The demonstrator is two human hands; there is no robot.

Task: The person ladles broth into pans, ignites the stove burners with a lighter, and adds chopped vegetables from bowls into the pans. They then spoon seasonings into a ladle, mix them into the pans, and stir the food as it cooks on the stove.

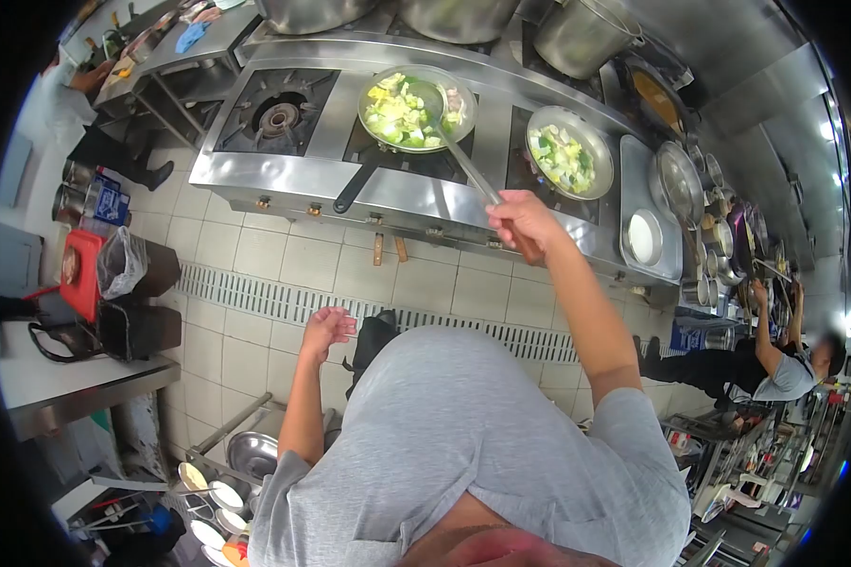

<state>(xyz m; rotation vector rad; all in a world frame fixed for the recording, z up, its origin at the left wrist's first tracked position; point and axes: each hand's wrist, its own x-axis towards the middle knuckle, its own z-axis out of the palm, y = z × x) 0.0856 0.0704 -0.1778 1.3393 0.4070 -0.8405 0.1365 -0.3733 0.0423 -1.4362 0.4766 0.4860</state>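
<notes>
- In the head view, the right hand (pixel 528 227) has its fingers clamped on the brown grip of a long-handled ladle (pixel 465 164), whose shaft slants over the rim of a frying pan (pixel 438 76).
- The ladle's head rests in that pan, among chopped green and yellow vegetables (pixel 395 115); some paler pieces lie at the pan's right side.
- The pan sits on the middle front burner of the steel stove (pixel 255 177), its black handle (pixel 356 187) pointing toward the person.
- The left hand (pixel 326 331) hangs above the tiled floor (pixel 345 269), well apart from the stove, its fingers loosely curled and apart from the thumb.
- Right of the first pan, a second pan (pixel 604 158) holds similar vegetables.
- Farther right, a white bowl (pixel 645 236) stands in a metal tray (pixel 667 253).
- A co-worker (pixel 780 378) stands at far right, arms raised.
</notes>
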